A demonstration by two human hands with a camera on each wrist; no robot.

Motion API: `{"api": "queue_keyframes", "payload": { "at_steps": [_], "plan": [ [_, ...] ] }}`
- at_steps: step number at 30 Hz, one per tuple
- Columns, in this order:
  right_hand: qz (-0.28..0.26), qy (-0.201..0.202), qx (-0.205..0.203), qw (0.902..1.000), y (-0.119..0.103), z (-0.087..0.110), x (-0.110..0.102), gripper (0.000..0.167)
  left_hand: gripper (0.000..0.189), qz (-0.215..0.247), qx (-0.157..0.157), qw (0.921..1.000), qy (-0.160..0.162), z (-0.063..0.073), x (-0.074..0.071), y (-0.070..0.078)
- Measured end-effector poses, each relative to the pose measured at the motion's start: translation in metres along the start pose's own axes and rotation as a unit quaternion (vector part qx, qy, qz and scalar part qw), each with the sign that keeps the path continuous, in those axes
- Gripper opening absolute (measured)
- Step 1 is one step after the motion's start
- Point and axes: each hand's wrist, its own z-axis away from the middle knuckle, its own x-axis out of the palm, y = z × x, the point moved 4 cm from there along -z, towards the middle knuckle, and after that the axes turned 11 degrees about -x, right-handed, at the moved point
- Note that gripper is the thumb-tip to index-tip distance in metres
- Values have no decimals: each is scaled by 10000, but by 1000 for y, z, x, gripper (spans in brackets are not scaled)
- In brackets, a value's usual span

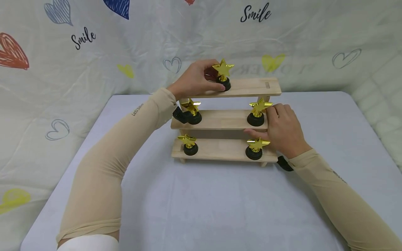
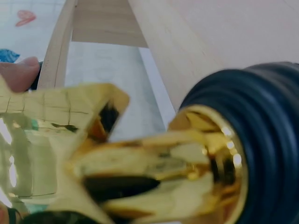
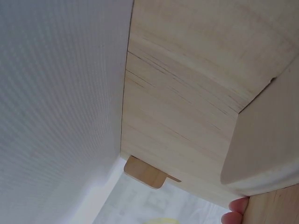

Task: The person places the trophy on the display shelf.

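My left hand [image 1: 196, 79] reaches over the top board of a three-tier wooden display stand [image 1: 248, 87]. Its thumb and fingers pinch the black base of a gold star trophy [image 1: 223, 69] on that board. In the left wrist view, a fingertip [image 2: 19, 74] shows at the left. My right hand [image 1: 284, 129] grips the stand's right side at the middle tier, its thumb along the middle board's front edge. Fingertips [image 3: 236, 210] show by the side panel [image 3: 182, 93] in the right wrist view.
The middle board carries a star trophy at its left [image 1: 194, 116] and another at its right [image 1: 255, 118]. Below, the bottom board holds a left trophy [image 1: 190, 150] and a right trophy [image 1: 253, 152]. A white-covered table [image 1: 204, 202] lies beneath; a printed cloth [image 1: 150, 38] hangs behind.
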Motion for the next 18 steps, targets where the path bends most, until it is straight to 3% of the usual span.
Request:
{"api": "queue_keyframes", "payload": {
  "at_steps": [8,12,15,18],
  "plan": [
    [14,-205,16,9998,2,-1,1,99,63,-134,47,9999,59,0,-3,-3],
    [-105,-272,99,9995,4,1,-1,102,74,-63,66,9998,198,6,-12,-7],
    [-355,-964,484,9935,10,4,-9,104,74,-35,-83,9991,420,20,-28,-14],
    [-681,-1979,1117,9715,24,10,-23,106,72,-304,-316,9952,870,44,-49,-27]
  ]
}}
